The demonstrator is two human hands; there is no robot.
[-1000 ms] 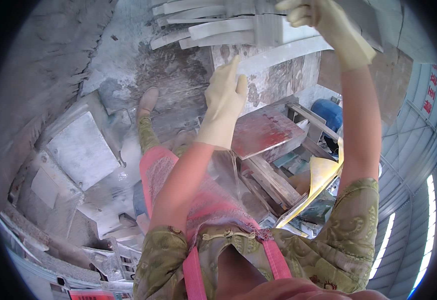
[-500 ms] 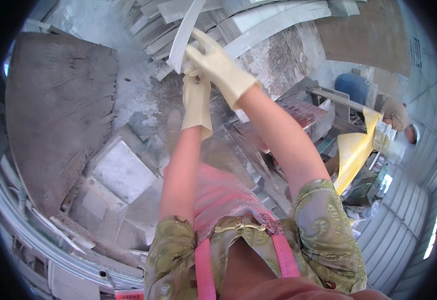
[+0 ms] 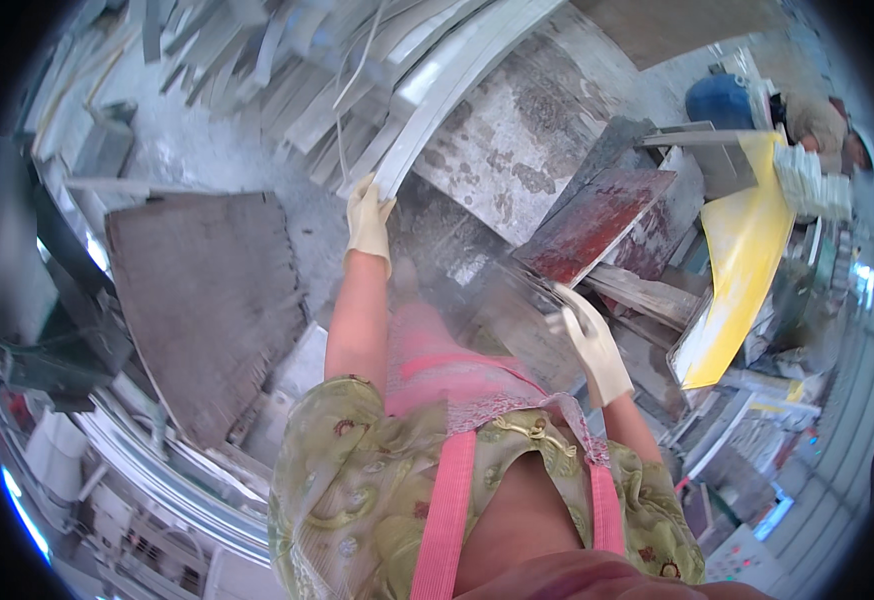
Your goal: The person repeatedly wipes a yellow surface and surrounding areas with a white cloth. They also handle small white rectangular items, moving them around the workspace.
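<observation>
Both my hands wear cream rubber gloves. My left hand (image 3: 368, 218), arm stretched forward, is closed around the near end of a long pale strip (image 3: 457, 90). From there the strip runs away to the upper right, bowed by the lens. My right hand (image 3: 592, 345) is drawn back by my right side, palm partly turned in. Its fingers are apart with nothing between them, slightly smeared by motion. Several more pale strips (image 3: 257, 65) lie in a loose heap beyond my left hand.
A rough brown board (image 3: 207, 310) stands at the left. On the right are a red-stained slab (image 3: 602, 225), a yellow sheet (image 3: 747, 250) and a blue barrel (image 3: 719, 102). A mottled board (image 3: 527, 130) lies ahead. Another person (image 3: 817, 125) is at the far right.
Both hands were together at a white strip ahead of me. The right hand has let go and come back to my right side; the left stays forward on a strip. The view has shifted.
</observation>
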